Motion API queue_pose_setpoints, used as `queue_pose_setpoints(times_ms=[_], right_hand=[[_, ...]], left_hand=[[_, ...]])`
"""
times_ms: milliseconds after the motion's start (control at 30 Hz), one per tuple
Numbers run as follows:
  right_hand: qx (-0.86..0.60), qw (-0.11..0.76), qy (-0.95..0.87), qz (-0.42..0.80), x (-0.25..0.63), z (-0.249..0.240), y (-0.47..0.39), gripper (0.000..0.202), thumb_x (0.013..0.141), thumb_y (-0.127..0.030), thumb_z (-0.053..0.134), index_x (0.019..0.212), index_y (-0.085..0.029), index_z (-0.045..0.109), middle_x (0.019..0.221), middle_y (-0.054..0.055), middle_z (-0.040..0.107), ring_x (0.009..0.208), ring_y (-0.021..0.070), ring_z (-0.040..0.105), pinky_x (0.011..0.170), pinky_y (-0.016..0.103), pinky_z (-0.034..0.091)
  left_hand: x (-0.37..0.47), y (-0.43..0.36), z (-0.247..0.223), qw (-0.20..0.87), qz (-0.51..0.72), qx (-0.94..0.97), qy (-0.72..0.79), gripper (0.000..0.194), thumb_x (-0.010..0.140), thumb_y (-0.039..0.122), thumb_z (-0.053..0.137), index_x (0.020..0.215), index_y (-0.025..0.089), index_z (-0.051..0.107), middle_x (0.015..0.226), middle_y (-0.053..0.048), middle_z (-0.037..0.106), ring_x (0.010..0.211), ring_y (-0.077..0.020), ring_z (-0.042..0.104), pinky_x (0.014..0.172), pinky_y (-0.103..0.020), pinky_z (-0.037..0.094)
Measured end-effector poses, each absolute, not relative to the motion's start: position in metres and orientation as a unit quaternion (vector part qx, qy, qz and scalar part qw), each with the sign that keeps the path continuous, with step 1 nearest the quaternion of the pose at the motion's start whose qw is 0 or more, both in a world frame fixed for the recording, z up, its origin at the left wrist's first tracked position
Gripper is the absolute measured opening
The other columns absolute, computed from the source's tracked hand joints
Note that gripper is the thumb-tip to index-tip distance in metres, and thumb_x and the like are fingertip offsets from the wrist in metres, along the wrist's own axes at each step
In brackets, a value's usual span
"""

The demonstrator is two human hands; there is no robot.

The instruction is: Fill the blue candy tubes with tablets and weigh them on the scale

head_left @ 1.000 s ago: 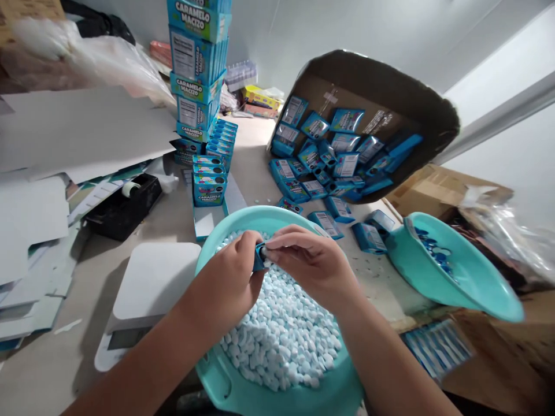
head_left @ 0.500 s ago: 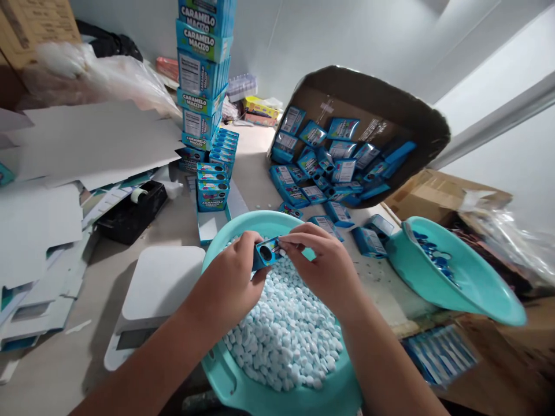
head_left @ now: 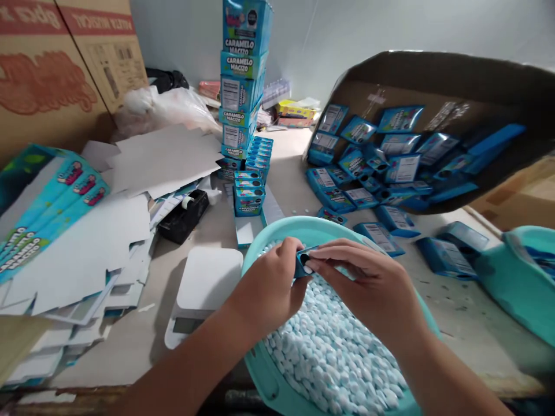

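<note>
My left hand (head_left: pixel 273 289) is closed around a small blue candy box (head_left: pixel 300 267), holding it tilted above a turquoise basin (head_left: pixel 255 378). A round dark opening shows in the face of the box. At that opening, my right hand (head_left: pixel 368 277) pinches a small white candy (head_left: pixel 308 268) between thumb and fingertips. Beneath both hands, the basin is heaped with pale blue-white round candies (head_left: pixel 329 352). My right fingers touch or nearly touch the box; exactly which is hard to tell.
A white scale (head_left: pixel 210 277) stands left of the basin. Behind are a tall stack of blue cartons (head_left: pixel 243 86) and a black tape dispenser (head_left: pixel 184 216). A cardboard box (head_left: pixel 416 69) spills blue candy boxes at right. Cardboard sheets (head_left: pixel 87 248) pile at left. Another turquoise basin (head_left: pixel 515 289) sits right.
The view has swung left, so things appear further right. My right fingertips have moved from the end of the box to its round opening, with a white candy there. The left hand keeps its hold.
</note>
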State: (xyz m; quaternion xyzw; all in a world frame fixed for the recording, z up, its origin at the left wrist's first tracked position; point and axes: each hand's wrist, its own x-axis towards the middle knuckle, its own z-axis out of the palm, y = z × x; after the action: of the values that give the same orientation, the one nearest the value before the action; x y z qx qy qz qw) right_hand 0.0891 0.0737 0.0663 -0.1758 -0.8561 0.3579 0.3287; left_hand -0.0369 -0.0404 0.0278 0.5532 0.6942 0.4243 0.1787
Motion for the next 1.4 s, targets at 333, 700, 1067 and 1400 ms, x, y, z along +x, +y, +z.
queue_pose_setpoints(times_ms=[333, 700, 1067, 1400], right_hand=[[-0.131, 0.391, -0.816, 0.405, 0.092, 0.054, 0.073, 0.048, 0.093, -0.02, 0.07, 0.137, -0.035, 0.059, 0.099, 0.001, 0.077, 0.091, 0.0183, 0.075, 0.081, 0.033, 0.064], [-0.208, 0.445, -0.778, 0.392, 0.089, 0.052, 0.1, 0.042, 0.091, -0.054, 0.068, 0.123, -0.028, 0.061, 0.104, 0.007, 0.072, 0.099, 0.0228, 0.071, 0.084, 0.037, 0.062], [-0.232, -0.068, -0.967, 0.081, 0.071, 0.104, 0.086, 0.04, 0.1, -0.035, 0.048, 0.128, -0.015, 0.067, 0.135, 0.017, 0.068, 0.118, 0.038, 0.067, 0.099, 0.05, 0.054], [-0.255, -0.001, -0.955, 0.153, 0.046, 0.076, 0.099, 0.046, 0.098, -0.045, 0.04, 0.119, -0.019, 0.072, 0.123, 0.013, 0.074, 0.109, 0.0365, 0.071, 0.09, 0.048, 0.057]], left_hand=[[-0.037, -0.039, 0.032, 0.181, 0.475, 0.532, 0.678, 0.033, 0.089, 0.022, 0.067, 0.117, 0.021, 0.05, 0.107, -0.008, 0.069, 0.098, -0.0261, 0.069, 0.082, -0.038, 0.057], [-0.048, -0.044, 0.037, 0.063, 0.606, 0.47, 0.639, 0.046, 0.085, 0.024, 0.072, 0.129, 0.027, 0.058, 0.115, -0.005, 0.072, 0.097, -0.0185, 0.071, 0.07, -0.023, 0.057], [-0.123, -0.128, 0.044, 0.004, 0.525, 0.482, 0.701, 0.034, 0.082, 0.032, 0.079, 0.113, 0.026, 0.068, 0.095, -0.001, 0.075, 0.077, -0.014, 0.071, 0.06, -0.017, 0.056], [-0.139, -0.136, -0.013, 0.13, 0.558, 0.394, 0.719, 0.051, 0.079, 0.033, 0.081, 0.127, 0.026, 0.064, 0.11, -0.005, 0.075, 0.088, -0.0189, 0.075, 0.077, -0.028, 0.063]])
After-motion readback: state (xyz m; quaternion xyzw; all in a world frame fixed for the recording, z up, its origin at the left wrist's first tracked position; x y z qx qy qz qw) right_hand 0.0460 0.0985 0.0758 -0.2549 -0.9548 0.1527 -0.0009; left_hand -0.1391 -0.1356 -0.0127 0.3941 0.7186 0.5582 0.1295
